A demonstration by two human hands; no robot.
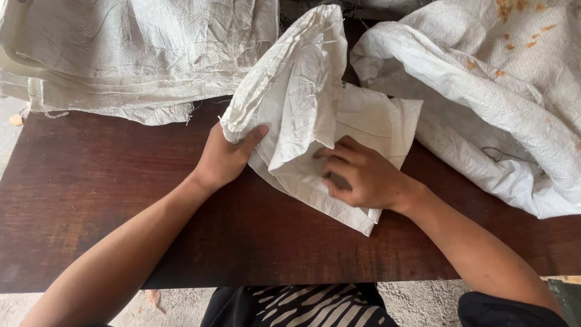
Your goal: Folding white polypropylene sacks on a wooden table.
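Head view, left hand [224, 158] gripping folded white woven sack [321, 121] at nine o'clock, right hand [363, 175] fingers spread flat pressing it, dark wooden table [121, 200].

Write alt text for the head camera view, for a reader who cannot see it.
Two bare hands work a white woven sack on a dark wooden table: the left hand grips its bunched edge, the right hand presses flat on its folded part. A stack of sacks lies at far left, a stained sack at right.
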